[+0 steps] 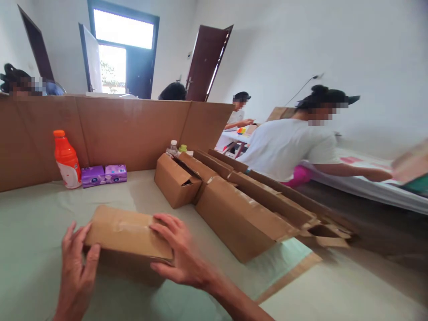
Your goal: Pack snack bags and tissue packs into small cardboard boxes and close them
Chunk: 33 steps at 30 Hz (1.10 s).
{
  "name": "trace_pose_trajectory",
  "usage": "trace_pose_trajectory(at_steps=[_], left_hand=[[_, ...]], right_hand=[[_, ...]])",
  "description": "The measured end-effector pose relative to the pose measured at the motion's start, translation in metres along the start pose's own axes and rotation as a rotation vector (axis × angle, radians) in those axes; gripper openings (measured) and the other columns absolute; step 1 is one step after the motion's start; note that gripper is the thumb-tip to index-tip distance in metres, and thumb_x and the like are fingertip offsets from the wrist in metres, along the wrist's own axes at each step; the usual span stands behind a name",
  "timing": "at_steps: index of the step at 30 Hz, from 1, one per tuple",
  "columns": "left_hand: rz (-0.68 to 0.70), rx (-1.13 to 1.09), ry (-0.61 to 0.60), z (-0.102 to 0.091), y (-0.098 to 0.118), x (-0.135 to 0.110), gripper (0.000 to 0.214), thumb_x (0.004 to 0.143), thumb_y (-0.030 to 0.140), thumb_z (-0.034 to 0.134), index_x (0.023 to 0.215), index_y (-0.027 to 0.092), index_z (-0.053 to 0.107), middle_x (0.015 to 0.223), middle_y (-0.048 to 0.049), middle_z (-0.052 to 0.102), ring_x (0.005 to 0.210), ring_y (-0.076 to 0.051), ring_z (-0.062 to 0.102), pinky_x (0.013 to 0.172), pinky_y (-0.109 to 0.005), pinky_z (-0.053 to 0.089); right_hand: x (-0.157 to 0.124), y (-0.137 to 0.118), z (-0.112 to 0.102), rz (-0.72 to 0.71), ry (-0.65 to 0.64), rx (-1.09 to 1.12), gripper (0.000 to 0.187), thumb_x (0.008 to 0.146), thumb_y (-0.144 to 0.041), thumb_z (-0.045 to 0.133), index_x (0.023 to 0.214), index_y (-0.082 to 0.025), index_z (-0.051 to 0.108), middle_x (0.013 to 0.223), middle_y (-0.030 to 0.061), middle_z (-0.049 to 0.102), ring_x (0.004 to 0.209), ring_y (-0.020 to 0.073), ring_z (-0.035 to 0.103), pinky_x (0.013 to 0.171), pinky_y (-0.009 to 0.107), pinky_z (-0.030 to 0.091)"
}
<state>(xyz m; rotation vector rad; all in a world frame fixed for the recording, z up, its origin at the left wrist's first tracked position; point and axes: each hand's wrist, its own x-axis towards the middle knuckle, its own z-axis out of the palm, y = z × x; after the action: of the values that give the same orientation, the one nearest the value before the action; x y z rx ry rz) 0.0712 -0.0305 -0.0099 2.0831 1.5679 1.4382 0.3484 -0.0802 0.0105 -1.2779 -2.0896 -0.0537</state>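
Note:
A closed brown cardboard box (129, 232) is between my two hands, over the pale green table cover. My left hand (78, 263) grips its left end, with the thumb on the near side and the fingers at the far corner. On the right end, my right hand (182, 249) has its fingers over the top edge and its thumb low at the near corner. A strip of clear tape seems to shine on the box top. The underside is hidden, so I cannot tell whether it touches the table.
Several cardboard boxes (234, 214) stand in rows at the right. Farther back are an orange bottle (67, 160), two purple tissue packs (93, 176) and a clear bottle (173, 148), before a tall cardboard partition (133, 129). A person in a white shirt (284, 147) works at the right.

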Motion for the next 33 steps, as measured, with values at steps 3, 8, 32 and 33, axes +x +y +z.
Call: trace_pose_trajectory(at_steps=[3, 8, 32, 33], left_hand=[[-0.004, -0.074, -0.198, 0.039, 0.025, -0.022, 0.048, 0.098, 0.042, 0.043, 0.141, 0.02, 0.047, 0.156, -0.0168, 0.034, 0.143, -0.034, 0.04, 0.109, -0.058, 0.045], [0.163, -0.104, -0.493, 0.083, 0.042, -0.067, 0.049, 0.09, 0.026, 0.054, 0.139, 0.024, 0.052, 0.158, -0.0177, 0.033, 0.132, -0.034, 0.054, 0.097, -0.052, 0.057], [0.091, 0.25, -0.226, -0.092, -0.038, -0.151, 0.021, 0.09, 0.026, 0.058, 0.107, 0.023, 0.07, 0.103, -0.0062, 0.078, 0.095, -0.021, 0.073, 0.084, -0.033, 0.062], [0.113, 0.278, -0.139, -0.095, -0.045, -0.152, 0.019, 0.092, 0.027, 0.056, 0.103, 0.023, 0.071, 0.1, -0.0056, 0.078, 0.092, -0.02, 0.074, 0.082, -0.032, 0.062]], right_hand=[[-0.059, 0.016, -0.037, 0.218, 0.15, -0.37, 0.06, 0.082, -0.048, 0.067, 0.13, -0.017, 0.05, 0.133, 0.0193, 0.055, 0.118, 0.0349, 0.053, 0.094, 0.052, 0.047], [-0.1, 0.045, -0.056, 0.5, 0.289, -0.849, 0.066, 0.092, -0.059, 0.049, 0.138, -0.012, 0.046, 0.126, 0.0243, 0.061, 0.11, 0.0414, 0.057, 0.082, 0.054, 0.049], [-0.132, -0.046, 0.096, -0.12, 0.023, -0.194, 0.032, 0.094, -0.033, 0.053, 0.122, -0.024, 0.064, 0.132, 0.0102, 0.066, 0.112, 0.0257, 0.066, 0.084, 0.039, 0.054], [-0.134, -0.043, 0.1, -0.126, 0.014, -0.2, 0.033, 0.094, -0.034, 0.053, 0.123, -0.024, 0.065, 0.132, 0.0094, 0.066, 0.113, 0.0257, 0.066, 0.084, 0.038, 0.054]])
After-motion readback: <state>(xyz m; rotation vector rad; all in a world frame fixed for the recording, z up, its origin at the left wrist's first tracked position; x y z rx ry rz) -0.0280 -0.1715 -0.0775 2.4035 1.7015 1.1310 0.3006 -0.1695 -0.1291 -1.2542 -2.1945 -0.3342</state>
